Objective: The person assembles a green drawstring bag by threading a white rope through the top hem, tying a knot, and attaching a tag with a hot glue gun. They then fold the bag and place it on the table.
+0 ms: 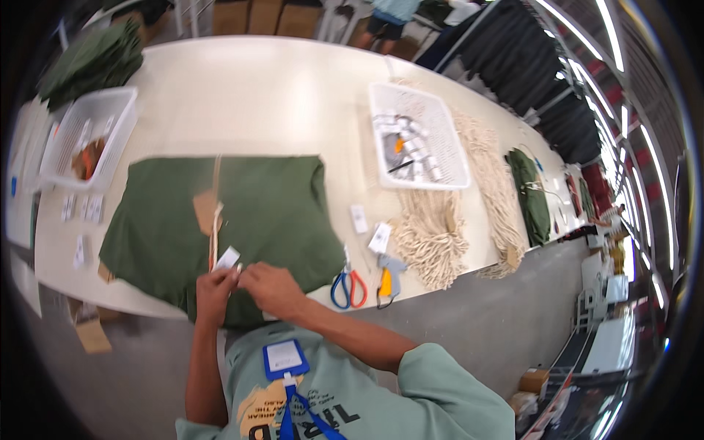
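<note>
A folded dark green garment (275,213) lies flat in front of me on the white table, its near part hanging over the edge. On it are a brown paper tag (206,210) and a cream cord (216,227) running toward my hands. My left hand (213,295) is closed at the garment's near side, pinching a small white tag (228,257). Close beside it, my right hand (270,287) is closed too, its fingertips meeting the left ones; what they grip is hidden. Scissors (357,290) with blue and red handles lie right of the garment, beside a grey and yellow tagging gun (391,276).
White labels (358,218) lie near the scissors. A white basket (422,183) with tags stands at the right, next to bundled cream cords (433,246). At the left are another white basket (121,143), loose labels (81,249) and stacked green fabric (95,62). A person (392,18) stands beyond.
</note>
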Demonstrator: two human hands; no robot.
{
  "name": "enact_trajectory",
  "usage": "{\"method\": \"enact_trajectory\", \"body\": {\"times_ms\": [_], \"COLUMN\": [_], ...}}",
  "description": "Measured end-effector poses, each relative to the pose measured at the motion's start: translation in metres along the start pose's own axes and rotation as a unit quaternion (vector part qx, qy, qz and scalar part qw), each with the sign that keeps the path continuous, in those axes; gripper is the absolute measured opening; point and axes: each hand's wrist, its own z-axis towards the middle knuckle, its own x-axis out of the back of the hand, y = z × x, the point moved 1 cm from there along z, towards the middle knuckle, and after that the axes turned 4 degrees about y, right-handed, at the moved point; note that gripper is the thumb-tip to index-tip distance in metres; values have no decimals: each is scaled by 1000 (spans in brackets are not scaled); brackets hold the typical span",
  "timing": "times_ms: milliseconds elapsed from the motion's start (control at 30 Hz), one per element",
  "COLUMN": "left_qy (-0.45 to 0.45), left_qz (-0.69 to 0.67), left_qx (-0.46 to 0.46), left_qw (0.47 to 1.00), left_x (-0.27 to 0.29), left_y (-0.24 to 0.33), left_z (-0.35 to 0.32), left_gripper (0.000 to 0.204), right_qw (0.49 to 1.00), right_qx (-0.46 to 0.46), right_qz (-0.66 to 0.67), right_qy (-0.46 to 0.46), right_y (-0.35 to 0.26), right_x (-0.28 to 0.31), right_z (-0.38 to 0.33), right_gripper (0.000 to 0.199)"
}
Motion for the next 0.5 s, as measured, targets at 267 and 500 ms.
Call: {"method": "enact_trajectory", "body": {"times_ms": [267,500], "left_qy": [-160,-125], "left_qz": [-126,-78], "left_qx": [80,60], "left_qw": [976,987], "left_x": [0,-7], "left_y": [13,17], "left_z": [1,4], "left_gripper": [16,9], "right_qw": [984,929], "right_qx": [-114,-243], "right_qz": [122,255], "right_qy": [66,112], "right_y": [8,8], "right_x": [-2,-19], "right_z": [2,-12], "right_gripper": [7,7]}}
